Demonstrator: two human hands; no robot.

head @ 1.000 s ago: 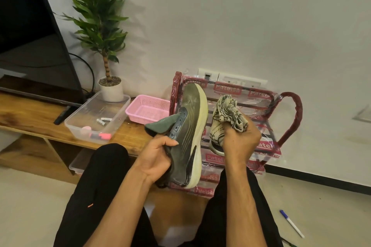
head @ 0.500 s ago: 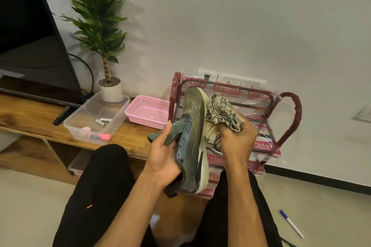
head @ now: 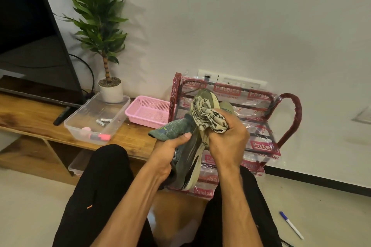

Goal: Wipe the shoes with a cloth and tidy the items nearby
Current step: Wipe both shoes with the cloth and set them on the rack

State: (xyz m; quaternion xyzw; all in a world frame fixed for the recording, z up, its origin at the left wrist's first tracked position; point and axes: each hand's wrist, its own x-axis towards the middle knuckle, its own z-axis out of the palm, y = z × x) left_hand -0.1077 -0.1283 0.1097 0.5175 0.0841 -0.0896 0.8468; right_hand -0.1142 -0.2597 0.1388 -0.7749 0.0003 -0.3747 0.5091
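My left hand (head: 166, 152) grips a dark green shoe (head: 190, 158) with a cream sole, held on edge in front of me, its tongue (head: 168, 130) sticking out to the left. My right hand (head: 228, 142) is closed on a bunched patterned cloth (head: 206, 116), which presses against the shoe's upper side near the toe. A second green shoe (head: 226, 106) shows partly behind the cloth, on the red rack (head: 289, 124).
A clear plastic box (head: 88, 120) with batteries and a pink marker, and a pink basket (head: 148, 112), sit on the wooden bench (head: 26, 118). A potted plant (head: 110, 88) and a TV (head: 30, 46) stand at the left. A blue-capped pen (head: 291, 224) lies on the floor at the right.
The cloth in my right hand has moved left onto the shoe. My left hand has turned the shoe more on edge and lowered it slightly.
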